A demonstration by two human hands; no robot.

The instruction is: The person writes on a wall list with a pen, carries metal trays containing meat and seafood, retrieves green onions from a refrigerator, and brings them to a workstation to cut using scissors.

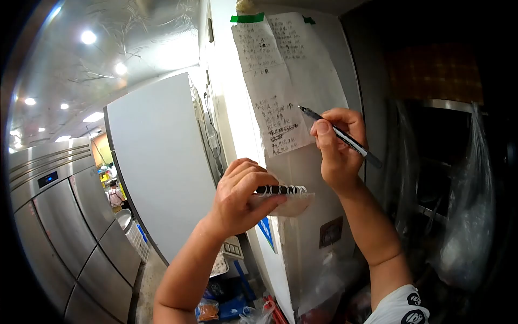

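My right hand [342,146] holds a black and white pen [350,141] between thumb and fingers. The pen's tip points up and left, over a sheet of paper [302,70] with handwritten lines, some scribbled out. Green tape [247,18] fastens the paper's top to the wall. Lower and to the left, my left hand [237,197] is closed around a small spiral-bound notepad [294,205], its coil facing up. The notepad is just below the paper's bottom edge. Whether the pen touches the paper, I cannot tell.
Steel refrigerator doors [70,216] line the left, beside a large pale panel [154,156]. A person [115,195] is far back near a white basket [137,243]. Plastic bags [467,232] hang at right. A socket [331,232] sits low on the wall. Bags and packets [208,310] lie below.
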